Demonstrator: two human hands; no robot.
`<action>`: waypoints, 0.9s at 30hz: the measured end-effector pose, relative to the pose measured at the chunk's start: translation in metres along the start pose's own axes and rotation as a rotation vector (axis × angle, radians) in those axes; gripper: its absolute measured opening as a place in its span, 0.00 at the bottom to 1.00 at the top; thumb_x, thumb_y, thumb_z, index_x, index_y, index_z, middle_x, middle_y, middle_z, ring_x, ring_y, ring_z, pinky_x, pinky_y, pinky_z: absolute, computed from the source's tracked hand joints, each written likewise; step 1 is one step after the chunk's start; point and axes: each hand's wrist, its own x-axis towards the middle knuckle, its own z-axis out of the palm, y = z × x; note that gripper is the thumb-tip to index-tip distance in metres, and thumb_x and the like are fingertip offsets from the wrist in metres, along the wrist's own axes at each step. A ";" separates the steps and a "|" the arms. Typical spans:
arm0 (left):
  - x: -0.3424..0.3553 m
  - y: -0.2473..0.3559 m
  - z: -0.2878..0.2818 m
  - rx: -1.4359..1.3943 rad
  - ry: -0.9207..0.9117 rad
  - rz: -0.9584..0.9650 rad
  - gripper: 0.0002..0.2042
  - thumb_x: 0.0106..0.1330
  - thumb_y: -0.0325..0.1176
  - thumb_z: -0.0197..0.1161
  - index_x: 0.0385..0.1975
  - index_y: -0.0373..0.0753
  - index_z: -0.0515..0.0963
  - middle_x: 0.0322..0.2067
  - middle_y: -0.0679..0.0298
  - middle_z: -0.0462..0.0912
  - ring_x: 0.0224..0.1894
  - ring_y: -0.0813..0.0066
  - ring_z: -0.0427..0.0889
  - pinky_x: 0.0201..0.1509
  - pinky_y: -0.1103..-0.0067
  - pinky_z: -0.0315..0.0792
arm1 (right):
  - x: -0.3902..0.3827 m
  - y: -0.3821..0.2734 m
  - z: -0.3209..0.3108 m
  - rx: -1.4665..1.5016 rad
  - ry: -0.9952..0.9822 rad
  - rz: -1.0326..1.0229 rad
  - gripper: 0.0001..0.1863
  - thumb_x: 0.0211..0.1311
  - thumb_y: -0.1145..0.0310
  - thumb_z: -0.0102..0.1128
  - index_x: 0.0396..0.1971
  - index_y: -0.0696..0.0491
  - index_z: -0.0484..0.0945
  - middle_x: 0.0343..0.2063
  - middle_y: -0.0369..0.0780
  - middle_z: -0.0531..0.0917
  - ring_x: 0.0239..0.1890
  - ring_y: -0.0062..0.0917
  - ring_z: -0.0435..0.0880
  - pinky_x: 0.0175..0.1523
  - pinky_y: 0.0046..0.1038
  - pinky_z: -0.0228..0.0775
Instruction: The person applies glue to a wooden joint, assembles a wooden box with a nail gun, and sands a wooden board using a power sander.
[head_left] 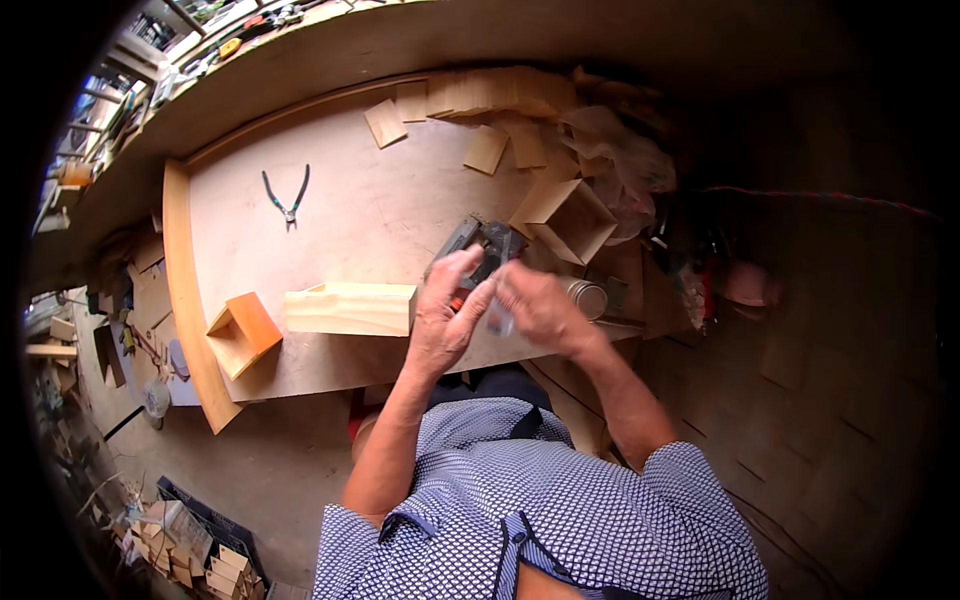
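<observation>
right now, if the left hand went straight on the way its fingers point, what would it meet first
Probably the dark object on the table, just beyond the fingertips of the left hand; depth is unclear, so it might pass above.

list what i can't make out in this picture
- Head view: whatever is between the left hand and right hand; moving fingers blur and cover it.
- Head view: the near part of the dark object beyond them; the hands cover it.
- Head view: the individual small tools at upper left; too small and crowded, and the picture's top edge cuts off that area.
</observation>
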 end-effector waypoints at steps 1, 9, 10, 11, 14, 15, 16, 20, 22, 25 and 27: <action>-0.004 0.000 -0.006 0.020 -0.062 0.002 0.16 0.75 0.28 0.66 0.60 0.33 0.81 0.53 0.55 0.83 0.55 0.67 0.83 0.56 0.76 0.79 | -0.004 -0.008 0.019 0.011 -0.068 0.011 0.09 0.77 0.66 0.56 0.43 0.57 0.77 0.36 0.52 0.84 0.39 0.52 0.85 0.43 0.46 0.77; -0.050 0.006 -0.063 0.071 0.009 0.101 0.09 0.76 0.27 0.65 0.49 0.32 0.87 0.49 0.54 0.89 0.57 0.61 0.84 0.63 0.71 0.76 | -0.009 -0.041 0.068 0.164 -0.213 -0.015 0.16 0.73 0.63 0.65 0.50 0.58 0.76 0.43 0.53 0.84 0.44 0.53 0.85 0.46 0.45 0.78; -0.051 0.008 -0.070 0.167 0.019 0.175 0.08 0.75 0.28 0.65 0.47 0.33 0.87 0.49 0.54 0.89 0.59 0.60 0.83 0.64 0.69 0.76 | -0.008 -0.044 0.069 0.208 -0.294 0.035 0.16 0.72 0.63 0.66 0.51 0.57 0.76 0.44 0.53 0.84 0.45 0.53 0.85 0.48 0.45 0.78; -0.051 0.010 -0.074 0.175 0.033 0.175 0.08 0.76 0.29 0.65 0.45 0.34 0.87 0.47 0.55 0.90 0.61 0.58 0.82 0.66 0.66 0.74 | -0.003 -0.046 0.071 0.230 -0.321 0.013 0.18 0.70 0.63 0.69 0.53 0.55 0.77 0.46 0.52 0.84 0.46 0.52 0.84 0.50 0.45 0.77; -0.052 0.016 -0.086 0.053 0.038 0.112 0.09 0.78 0.31 0.64 0.44 0.33 0.87 0.46 0.57 0.91 0.60 0.60 0.82 0.66 0.68 0.75 | 0.005 -0.050 0.077 0.264 -0.385 0.018 0.21 0.68 0.63 0.70 0.56 0.54 0.77 0.47 0.50 0.85 0.47 0.50 0.85 0.48 0.43 0.78; -0.053 0.018 -0.090 0.041 0.048 0.122 0.09 0.78 0.31 0.64 0.44 0.33 0.87 0.46 0.57 0.91 0.60 0.60 0.82 0.66 0.68 0.75 | 0.007 -0.051 0.083 0.268 -0.390 0.013 0.21 0.68 0.63 0.70 0.56 0.54 0.77 0.47 0.50 0.85 0.47 0.50 0.85 0.48 0.43 0.78; -0.054 0.020 -0.093 -0.038 0.070 0.043 0.10 0.78 0.33 0.63 0.43 0.32 0.87 0.45 0.57 0.91 0.57 0.62 0.84 0.64 0.68 0.76 | 0.010 -0.052 0.089 0.218 -0.326 -0.082 0.21 0.67 0.64 0.70 0.57 0.54 0.77 0.47 0.49 0.85 0.47 0.49 0.85 0.48 0.42 0.79; -0.052 0.028 -0.111 -0.319 0.112 -0.248 0.15 0.80 0.38 0.62 0.41 0.30 0.87 0.42 0.56 0.91 0.47 0.69 0.87 0.58 0.71 0.80 | 0.013 -0.048 0.111 0.071 -0.037 -0.288 0.20 0.66 0.68 0.70 0.56 0.52 0.79 0.46 0.45 0.85 0.46 0.45 0.86 0.46 0.39 0.80; -0.045 0.031 -0.133 -0.418 0.193 -0.253 0.17 0.80 0.40 0.62 0.39 0.29 0.87 0.40 0.55 0.91 0.44 0.70 0.88 0.55 0.74 0.81 | 0.008 -0.043 0.114 -0.136 0.023 -0.358 0.18 0.65 0.69 0.70 0.54 0.51 0.80 0.43 0.44 0.86 0.45 0.44 0.87 0.46 0.39 0.80; -0.032 0.032 -0.172 -0.396 0.349 -0.101 0.13 0.78 0.36 0.65 0.40 0.30 0.86 0.41 0.56 0.90 0.50 0.70 0.87 0.62 0.73 0.79 | -0.006 -0.037 0.110 0.020 -0.056 -0.031 0.16 0.66 0.68 0.70 0.52 0.51 0.80 0.39 0.45 0.86 0.40 0.45 0.88 0.45 0.41 0.80; -0.030 0.027 -0.191 -0.337 0.405 -0.062 0.12 0.77 0.36 0.65 0.41 0.31 0.86 0.41 0.58 0.89 0.50 0.71 0.86 0.64 0.74 0.77 | -0.003 -0.031 0.109 0.095 0.046 -0.011 0.17 0.68 0.63 0.71 0.52 0.52 0.80 0.39 0.46 0.86 0.40 0.46 0.87 0.45 0.42 0.79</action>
